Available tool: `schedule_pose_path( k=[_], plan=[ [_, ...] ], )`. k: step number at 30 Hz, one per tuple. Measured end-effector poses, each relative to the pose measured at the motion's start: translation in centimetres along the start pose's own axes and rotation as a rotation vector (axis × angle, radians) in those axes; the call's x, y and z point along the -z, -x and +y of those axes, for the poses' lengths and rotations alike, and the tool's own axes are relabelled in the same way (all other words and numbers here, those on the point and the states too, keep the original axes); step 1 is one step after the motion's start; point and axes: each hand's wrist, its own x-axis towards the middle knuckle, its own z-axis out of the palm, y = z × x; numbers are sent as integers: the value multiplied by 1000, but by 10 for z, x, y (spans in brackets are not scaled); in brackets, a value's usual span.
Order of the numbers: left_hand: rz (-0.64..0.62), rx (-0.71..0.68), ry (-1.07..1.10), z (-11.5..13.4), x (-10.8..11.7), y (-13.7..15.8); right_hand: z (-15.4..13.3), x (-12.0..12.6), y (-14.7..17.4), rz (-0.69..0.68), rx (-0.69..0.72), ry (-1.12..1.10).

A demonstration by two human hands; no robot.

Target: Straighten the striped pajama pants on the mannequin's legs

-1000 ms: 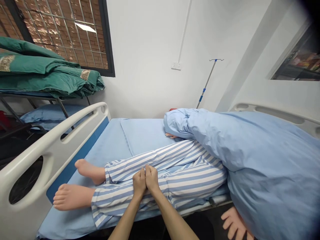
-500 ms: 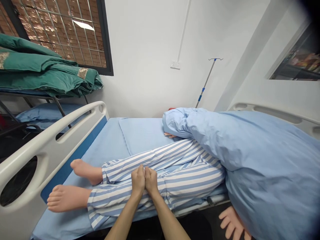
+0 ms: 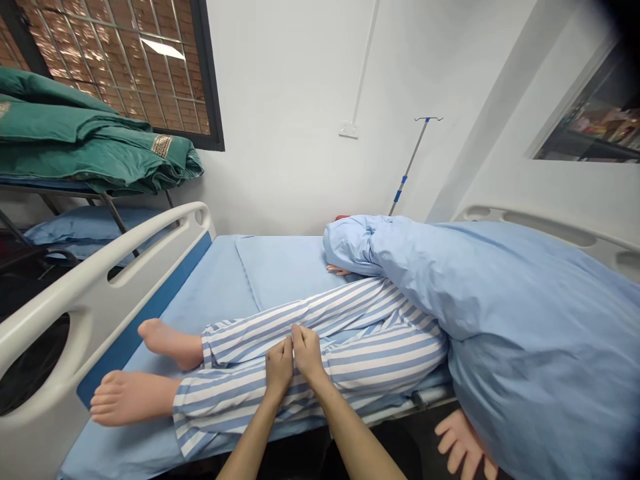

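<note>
My left hand is closed in a fist over the striped trousers of a manikin lying on a bed. Close beside it, my right hand is also curled into a fist, slightly farther forward, thumb side up. Both are over the manikin's legs around the knees; whether they touch the cloth is hard to tell. No object shows in either fist. To the left are the manikin's bare feet. A bunched light-blue quilt covers its upper body, and a manikin hand hangs out below the quilt's near edge.
The bed's white footboard rises at the left and a headboard at the right. Blue sheeting covers the mattress. An IV pole stands behind the bed. Green folded bedding lies on a rack at the left.
My right fist has shifted slightly forward and to the right, while my left has dropped back a little, so they are no longer level. The view has moved slightly.
</note>
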Motion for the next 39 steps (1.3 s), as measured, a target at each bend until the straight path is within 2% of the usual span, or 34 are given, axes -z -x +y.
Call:
schedule_pose_path(
  k=[5,9,13,21,24,28,34,39],
  plan=[
    [-6,44,115,1,1,0,12,-6,9,-21,-21,32],
    [20,125,205,21,-3,-7,24,-9,10,5,-49,-26],
    [-42,82,280,36,-11,-11,29,-7,5,58,-93,-122],
    [-39,-32,-6,8,-13,1,27,-6,5,119,-148,-174],
    [-79,-44,-12,6,-13,-2,18,1,-5,129,-148,-136],
    [-101,-53,-32,7,-14,-3,10,16,-14,84,-54,-88],
    [-92,2,26,5,-15,-2,34,14,0,45,-58,12],
    [-83,57,131,25,-18,-10,44,14,0,29,-111,-41]
  ],
)
